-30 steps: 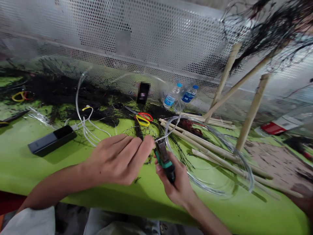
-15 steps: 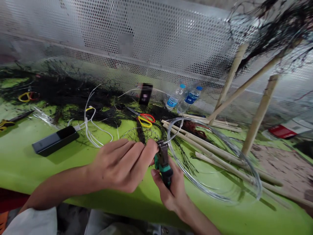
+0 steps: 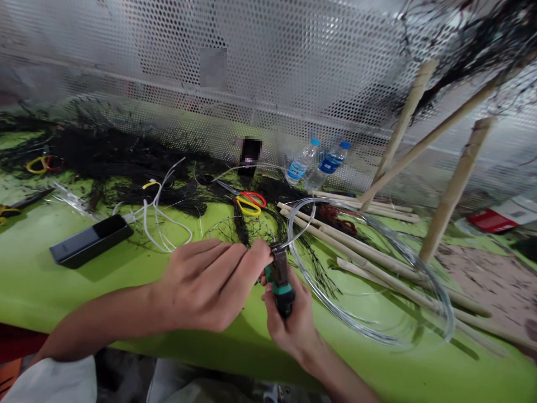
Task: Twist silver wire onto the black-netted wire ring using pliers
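My right hand [image 3: 293, 319] is wrapped round the green and black handles of a pair of pliers [image 3: 280, 274], jaws pointing away from me. A clear, silvery wire [image 3: 300, 232] runs from the loose coil [image 3: 335, 318] on the right to the jaws. On the other side of the jaws, my left hand [image 3: 213, 280] is closed in a pinch on the wire; its fingertips are mostly hidden behind the knuckles. Just beyond my hands lies a round frame of thin dark wire [image 3: 255, 226], partly covered by them.
Scissors [image 3: 249, 202] with red and yellow handles lie beyond my hands, near two water bottles [image 3: 329, 162]. Bamboo sticks [image 3: 361, 254] lie under the coil; upright poles [image 3: 457, 187] stand at right. A black box [image 3: 90, 240] with white cables and dark fibres [image 3: 121, 151] occupy the left.
My right thumb and fingers have closed further round the pliers' handles. The left hand stays by the jaws. The view has shifted slightly.
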`<state>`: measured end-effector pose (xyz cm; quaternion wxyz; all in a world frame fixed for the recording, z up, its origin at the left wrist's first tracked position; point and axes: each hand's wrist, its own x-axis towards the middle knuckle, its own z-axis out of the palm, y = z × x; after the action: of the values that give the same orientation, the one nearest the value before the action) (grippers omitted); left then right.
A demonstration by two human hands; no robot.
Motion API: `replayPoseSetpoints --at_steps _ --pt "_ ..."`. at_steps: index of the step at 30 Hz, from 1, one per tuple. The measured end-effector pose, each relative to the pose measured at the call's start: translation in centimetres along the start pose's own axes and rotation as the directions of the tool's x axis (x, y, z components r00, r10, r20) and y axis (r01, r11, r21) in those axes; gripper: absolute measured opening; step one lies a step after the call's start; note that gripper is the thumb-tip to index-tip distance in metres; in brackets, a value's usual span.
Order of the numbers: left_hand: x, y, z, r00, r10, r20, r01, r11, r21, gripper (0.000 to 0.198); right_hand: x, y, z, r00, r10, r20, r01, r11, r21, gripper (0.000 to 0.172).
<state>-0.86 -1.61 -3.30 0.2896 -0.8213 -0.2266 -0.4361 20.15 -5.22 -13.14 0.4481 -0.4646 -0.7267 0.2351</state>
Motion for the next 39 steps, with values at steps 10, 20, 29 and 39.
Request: replayPoseSetpoints --at_steps 10,20,29,39 --pt "-0.1 0.2 0.9 0.996 -0.084 0.016 0.085 0.993 -0.076 0.01 1.8 2.4 1.5 0.999 -0.041 -0.023 0.041 0.999 -0.007 0.038" --pt "-0.3 0.5 0.6 0.993 -0.117 0.022 0.119 0.985 -0.125 0.009 1.3 1.4 1.3 0.997 -0.072 -0.015 0.071 0.997 -0.012 0.046" --pt "-0.1 0.6 0.7 0.99 -0.122 0.065 0.13 0.983 -0.132 0.01 0.7 2.8 1.5 0.996 -0.054 -0.066 0.053 0.998 -0.015 0.044" --pt "-0.1 0.3 2.2 0.972 -0.195 0.13 0.213 0.965 -0.15 0.018 1.5 3.7 2.3 0.999 0.029 -0.026 -0.024 0.988 0.155 0.013"
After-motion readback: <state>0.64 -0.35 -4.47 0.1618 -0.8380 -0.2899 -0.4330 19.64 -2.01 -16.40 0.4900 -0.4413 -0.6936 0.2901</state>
